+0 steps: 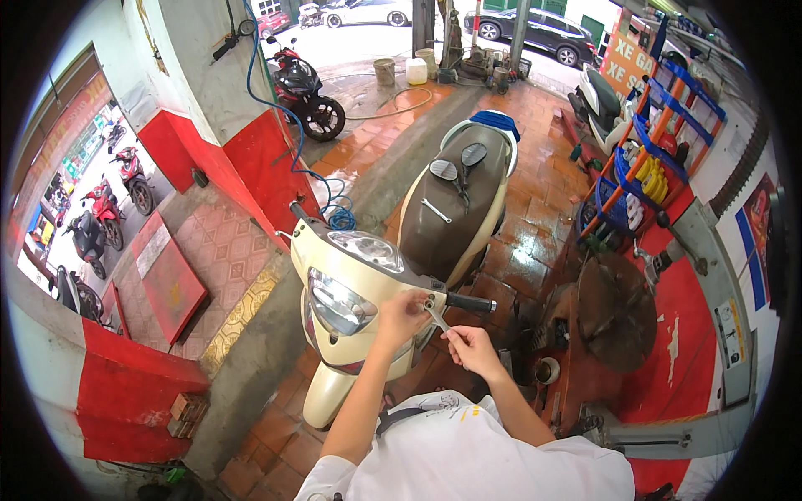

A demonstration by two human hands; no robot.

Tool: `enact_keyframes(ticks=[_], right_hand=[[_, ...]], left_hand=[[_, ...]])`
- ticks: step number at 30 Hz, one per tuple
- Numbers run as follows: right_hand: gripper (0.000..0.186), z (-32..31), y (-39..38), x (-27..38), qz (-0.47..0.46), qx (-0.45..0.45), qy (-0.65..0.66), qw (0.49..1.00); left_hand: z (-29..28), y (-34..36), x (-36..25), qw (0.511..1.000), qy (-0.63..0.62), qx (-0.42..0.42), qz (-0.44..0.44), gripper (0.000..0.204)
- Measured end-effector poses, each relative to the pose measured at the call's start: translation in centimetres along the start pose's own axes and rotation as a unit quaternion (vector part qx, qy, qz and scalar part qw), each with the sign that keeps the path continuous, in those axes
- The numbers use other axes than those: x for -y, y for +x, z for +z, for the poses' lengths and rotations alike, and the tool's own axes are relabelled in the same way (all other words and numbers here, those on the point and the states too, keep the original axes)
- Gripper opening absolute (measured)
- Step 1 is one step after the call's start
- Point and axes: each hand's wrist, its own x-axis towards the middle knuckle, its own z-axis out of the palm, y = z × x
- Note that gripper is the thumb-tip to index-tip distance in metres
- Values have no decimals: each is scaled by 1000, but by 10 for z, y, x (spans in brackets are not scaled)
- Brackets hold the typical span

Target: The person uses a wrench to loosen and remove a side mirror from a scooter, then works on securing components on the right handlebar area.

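Note:
A cream scooter point(384, 311) stands before me, its headlight toward my left hand. My right hand point(472, 347) pinches the near end of a silver wrench point(437, 316), whose other end meets the handlebar mount beside the black grip point(472, 302). Against the handlebar cover, by the wrench's head, my left hand point(403, 317) has its fingers curled in; what they hold, if anything, is hidden. On the brown seat point(422, 238) lie two mirrors, one rounded point(474, 154) and one beside it point(444, 170), plus a second wrench point(435, 210).
A blue hose point(341, 219) coils on the floor behind the handlebar. To the right stand an orange and blue rack point(643, 159) and a dark round plate point(616, 313). A red-painted pillar point(266, 154) rises at left. Parked motorbikes point(306, 92) stand farther off.

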Motion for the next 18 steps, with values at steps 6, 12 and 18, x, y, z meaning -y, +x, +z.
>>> enact_keyframes(ticks=[6, 12, 18], right_hand=[[25, 15, -4, -7, -6, -31, 10, 999], [26, 31, -6, -22, -1, -45, 62, 997], [29, 59, -7, -25, 17, -47, 166, 985]], left_hand=[[-2, 1, -4, 1000, -18, -8, 5, 36], [-3, 2, -4, 1000, -6, 5, -4, 36], [-2, -1, -7, 999, -35, -10, -16, 35]])
